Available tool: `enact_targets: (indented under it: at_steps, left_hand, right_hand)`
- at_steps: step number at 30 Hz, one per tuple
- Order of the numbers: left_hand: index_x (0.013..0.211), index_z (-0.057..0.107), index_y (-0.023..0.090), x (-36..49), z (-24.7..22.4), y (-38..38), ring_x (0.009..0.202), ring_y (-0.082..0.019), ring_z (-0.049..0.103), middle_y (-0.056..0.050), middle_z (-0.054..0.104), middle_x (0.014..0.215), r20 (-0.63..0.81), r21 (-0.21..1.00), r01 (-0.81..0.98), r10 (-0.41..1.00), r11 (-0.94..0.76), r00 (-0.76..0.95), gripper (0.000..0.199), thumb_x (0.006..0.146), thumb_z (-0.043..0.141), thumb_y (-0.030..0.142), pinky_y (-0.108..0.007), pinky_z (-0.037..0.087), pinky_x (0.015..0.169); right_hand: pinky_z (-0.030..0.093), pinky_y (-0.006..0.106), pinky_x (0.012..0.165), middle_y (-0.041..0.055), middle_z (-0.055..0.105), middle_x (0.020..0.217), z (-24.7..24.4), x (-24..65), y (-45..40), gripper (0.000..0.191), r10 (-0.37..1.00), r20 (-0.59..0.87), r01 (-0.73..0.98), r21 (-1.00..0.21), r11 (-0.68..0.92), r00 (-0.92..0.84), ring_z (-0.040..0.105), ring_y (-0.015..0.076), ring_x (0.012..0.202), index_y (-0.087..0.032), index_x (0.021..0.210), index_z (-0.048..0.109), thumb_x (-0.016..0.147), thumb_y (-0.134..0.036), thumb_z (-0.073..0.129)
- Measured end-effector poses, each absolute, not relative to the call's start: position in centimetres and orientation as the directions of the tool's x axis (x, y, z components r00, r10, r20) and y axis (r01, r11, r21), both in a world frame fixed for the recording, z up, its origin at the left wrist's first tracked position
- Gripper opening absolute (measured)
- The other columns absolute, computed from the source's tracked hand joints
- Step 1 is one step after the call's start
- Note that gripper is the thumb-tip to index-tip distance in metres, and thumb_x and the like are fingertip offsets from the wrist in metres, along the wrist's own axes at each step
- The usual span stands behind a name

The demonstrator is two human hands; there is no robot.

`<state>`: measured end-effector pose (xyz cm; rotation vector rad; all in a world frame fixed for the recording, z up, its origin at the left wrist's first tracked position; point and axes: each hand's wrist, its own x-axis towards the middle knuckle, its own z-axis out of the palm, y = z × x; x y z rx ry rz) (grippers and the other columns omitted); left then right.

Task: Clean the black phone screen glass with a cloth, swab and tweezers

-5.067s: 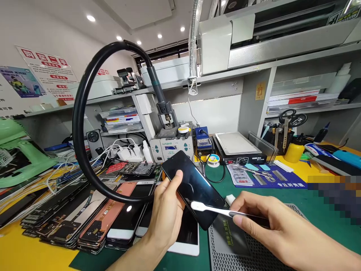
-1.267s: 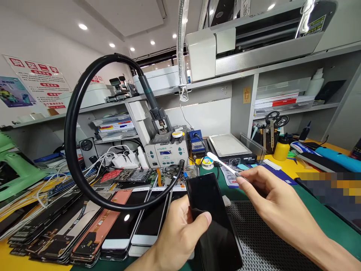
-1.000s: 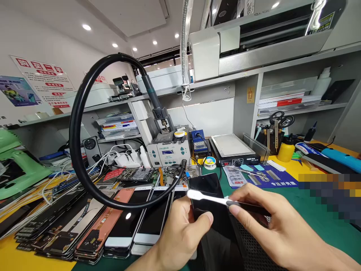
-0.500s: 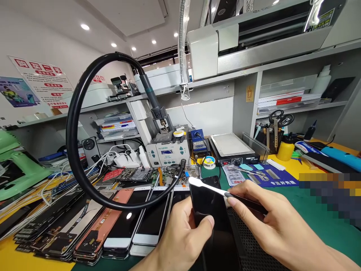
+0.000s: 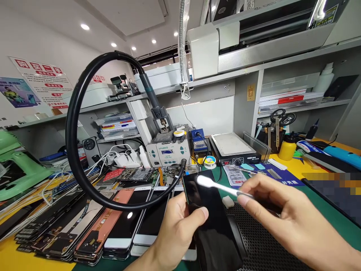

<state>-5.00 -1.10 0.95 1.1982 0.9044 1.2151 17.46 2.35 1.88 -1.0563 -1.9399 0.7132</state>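
Observation:
A black smartphone (image 5: 216, 218) is gripped in my left hand (image 5: 182, 229), with the thumb lying across its glossy front. My right hand (image 5: 279, 214) pinches a white cotton swab (image 5: 217, 184) between thumb and fingers. The swab's rounded white head is over the upper part of the phone; whether it touches the glass I cannot tell. A dark slim tool sits in the same right-hand grip, mostly hidden by the fingers. Behind the phone a small white pad (image 5: 228, 202) lies beside a black perforated mat (image 5: 259, 241).
Stacked phone screens (image 5: 98, 226) fill the left of the bench. A thick black hose (image 5: 70, 131) loops in front of the hot air station (image 5: 169, 150). At the back stand a heating plate (image 5: 234, 145) and a yellow bottle (image 5: 287, 146).
The phone's top has tilted left and its lower end shows further right. My right hand has shifted right and slightly down with the swab, uncovering the small white pad.

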Motion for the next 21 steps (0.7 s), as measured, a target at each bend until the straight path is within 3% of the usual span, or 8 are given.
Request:
enact_targets:
  at_steps: [3,6,10,14,17,21]
  left_hand:
    - [0.103,0.073,0.016,-5.1,1.0,-1.1,0.094,-0.021,0.061,-0.004,0.070,0.093,0.085,0.979,-0.197,0.989,-0.060,0.120,0.017,0.087,0.069,0.019,-0.032,0.047,0.089]
    - [0.105,0.073,0.015,-5.1,1.1,-1.2,0.093,-0.021,0.061,-0.006,0.072,0.096,0.085,0.977,-0.205,0.987,-0.057,0.134,0.018,0.088,0.068,0.020,-0.034,0.048,0.089]
    - [0.117,0.071,0.014,-5.0,1.3,-1.3,0.102,-0.026,0.064,-0.011,0.074,0.112,0.071,0.969,-0.243,0.990,-0.040,0.119,0.029,0.089,0.066,0.017,-0.039,0.049,0.093]
    - [0.120,0.070,0.015,-5.0,1.4,-1.3,0.110,-0.030,0.064,-0.012,0.073,0.122,0.063,0.961,-0.274,0.992,-0.030,0.110,0.031,0.089,0.065,0.016,-0.040,0.049,0.094]
    - [0.112,0.073,0.013,-4.9,1.7,-1.3,0.107,-0.028,0.066,-0.011,0.075,0.113,0.051,0.951,-0.308,0.995,-0.021,0.091,0.026,0.087,0.065,0.014,-0.038,0.050,0.094]
    - [0.101,0.075,0.016,-4.8,2.1,-1.3,0.088,-0.018,0.067,-0.003,0.075,0.092,-0.001,0.917,-0.398,1.000,0.010,0.023,0.017,0.084,0.069,0.015,-0.029,0.051,0.087]
  right_hand:
    - [0.049,0.027,0.055,-0.0007,0.068,0.073,1.7,16.9,1.8,0.027,0.848,0.286,0.496,-0.709,0.501,-0.447,0.063,0.0178,0.064,-0.025,0.086,0.060,0.100,-0.046,0.052]
    - [0.048,0.028,0.054,-0.0009,0.068,0.072,1.4,16.8,2.1,0.028,0.846,0.294,0.532,-0.673,0.514,-0.445,0.062,0.0176,0.063,-0.025,0.085,0.059,0.100,-0.046,0.050]
    - [0.045,0.029,0.050,0.0009,0.070,0.074,1.4,17.7,3.4,0.030,0.887,0.401,0.598,-0.662,0.453,-0.229,0.063,0.0190,0.061,-0.024,0.087,0.061,0.097,-0.052,0.054]
    - [0.046,0.029,0.052,0.0019,0.071,0.078,1.5,18.6,4.3,0.035,0.915,0.400,0.586,-0.728,0.355,-0.057,0.065,0.0208,0.066,-0.024,0.090,0.062,0.093,-0.059,0.057]
    - [0.048,0.028,0.057,0.0008,0.069,0.078,1.6,18.4,3.7,0.035,0.915,0.370,0.465,-0.789,0.402,-0.163,0.064,0.0200,0.071,-0.024,0.088,0.060,0.095,-0.059,0.055]
    - [0.043,0.027,0.053,-0.0013,0.060,0.071,1.7,17.6,2.4,0.038,0.882,0.268,0.478,-0.759,0.441,-0.388,0.055,0.0167,0.063,-0.024,0.082,0.057,0.098,-0.058,0.051]
